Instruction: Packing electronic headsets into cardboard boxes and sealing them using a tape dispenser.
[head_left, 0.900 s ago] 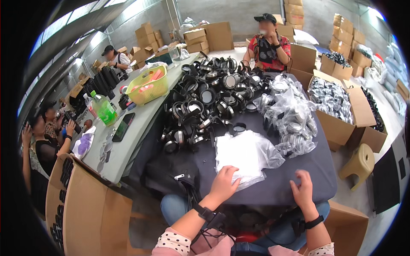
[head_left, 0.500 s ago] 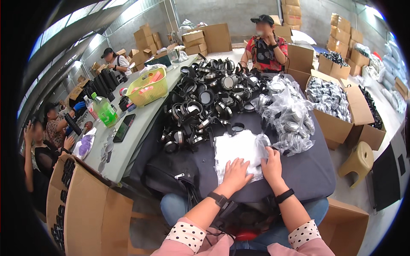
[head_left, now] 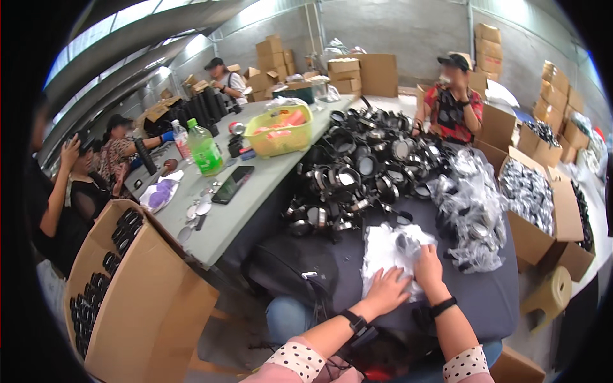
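A stack of thin white plastic bags (head_left: 378,250) lies on the dark cloth-covered table in front of me. My left hand (head_left: 387,290) rests on its near part, fingers spread. At the stack's right edge, my right hand (head_left: 429,273) has its fingers curled together on a clear plastic bag (head_left: 407,242), which has a greyish round shape in it that I cannot make out well. Beyond lies a big heap of black-and-silver round parts with bands (head_left: 367,169). To the right is a pile of similar parts wrapped in clear plastic (head_left: 472,210).
A black bag (head_left: 290,265) lies left of the stack. The side table holds a phone (head_left: 233,184), a green bottle (head_left: 204,150) and a yellow basket (head_left: 279,137). Cartons of parts (head_left: 527,198) and a beige stool (head_left: 550,293) stand right. Another person (head_left: 454,105) sits across; several more are left.
The view has turned left, so the scene sits farther right. My right hand's fingers have curled in on the clear bag. My left hand stays flat on the stack.
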The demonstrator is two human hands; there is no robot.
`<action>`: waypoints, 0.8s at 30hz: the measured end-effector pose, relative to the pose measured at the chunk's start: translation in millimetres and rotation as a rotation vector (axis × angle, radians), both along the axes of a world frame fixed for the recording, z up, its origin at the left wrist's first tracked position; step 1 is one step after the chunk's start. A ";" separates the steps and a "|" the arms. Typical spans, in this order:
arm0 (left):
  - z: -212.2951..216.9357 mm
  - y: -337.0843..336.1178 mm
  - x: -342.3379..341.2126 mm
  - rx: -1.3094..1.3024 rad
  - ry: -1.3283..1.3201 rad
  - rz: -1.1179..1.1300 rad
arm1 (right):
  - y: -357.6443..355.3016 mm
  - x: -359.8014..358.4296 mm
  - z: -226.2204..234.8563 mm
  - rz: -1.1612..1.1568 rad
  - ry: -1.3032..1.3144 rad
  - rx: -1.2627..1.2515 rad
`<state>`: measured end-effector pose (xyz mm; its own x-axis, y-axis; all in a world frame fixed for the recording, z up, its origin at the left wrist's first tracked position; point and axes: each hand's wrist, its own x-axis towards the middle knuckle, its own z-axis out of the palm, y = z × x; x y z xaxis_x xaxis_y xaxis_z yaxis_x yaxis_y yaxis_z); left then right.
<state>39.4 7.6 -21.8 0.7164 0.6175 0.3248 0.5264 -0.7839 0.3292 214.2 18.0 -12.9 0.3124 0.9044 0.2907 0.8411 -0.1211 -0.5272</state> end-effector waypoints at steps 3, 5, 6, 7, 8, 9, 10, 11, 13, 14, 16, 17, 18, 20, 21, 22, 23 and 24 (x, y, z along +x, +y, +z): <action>24.2 -3.4 -36.3 0.022 -0.125 -0.005 | -2.9 -7.3 24.5 0.074 -0.099 -0.106; 44.8 -0.6 -66.0 0.049 -0.171 0.016 | -11.3 -2.0 49.1 0.108 -0.111 -0.038; 54.3 0.4 -82.0 0.078 -0.199 0.055 | -17.8 2.9 66.5 0.143 -0.119 0.014; 61.4 2.8 -96.2 0.107 -0.229 0.091 | -21.5 9.6 83.6 0.150 -0.117 0.060; 67.5 7.9 -109.2 0.090 -0.264 0.124 | -24.0 17.3 101.0 0.151 -0.117 0.105; 73.2 10.9 -121.7 0.085 -0.267 0.157 | -25.2 27.0 117.1 0.121 -0.074 0.135; 79.8 11.8 -135.9 0.083 -0.266 0.202 | -24.0 30.1 135.2 0.103 -0.026 0.167; 85.7 13.5 -150.0 0.097 -0.268 0.213 | -24.7 25.7 160.6 0.127 0.008 0.205; 95.9 16.1 -176.7 0.105 -0.290 0.296 | -27.6 18.1 209.7 0.177 0.044 0.275; 101.0 19.9 -187.8 0.116 -0.292 0.302 | -27.0 16.0 231.8 0.202 0.045 0.308; 110.1 31.4 -207.5 0.170 -0.322 0.347 | -21.1 0.6 278.7 0.268 0.001 0.456; 112.8 37.9 -216.7 0.191 -0.328 0.366 | -14.5 -9.2 304.0 0.329 -0.021 0.491; 114.0 41.7 -225.2 0.196 -0.322 0.384 | -5.1 -20.2 330.2 0.394 -0.040 0.525; 114.0 45.6 -240.6 0.136 -0.244 0.478 | 24.9 -46.4 381.6 0.397 -0.100 0.427; 113.2 60.6 -217.0 0.096 -0.219 0.344 | 6.3 -34.9 416.1 0.334 -0.197 0.509; 109.3 67.2 -208.9 0.097 -0.152 0.305 | 22.8 -24.1 433.1 0.360 -0.227 0.577; 103.8 72.0 -208.3 0.102 -0.130 0.308 | 39.2 -29.4 450.0 0.340 -0.169 0.561; 98.3 75.8 -209.3 0.106 -0.106 0.318 | 52.5 -36.3 467.0 0.326 -0.108 0.544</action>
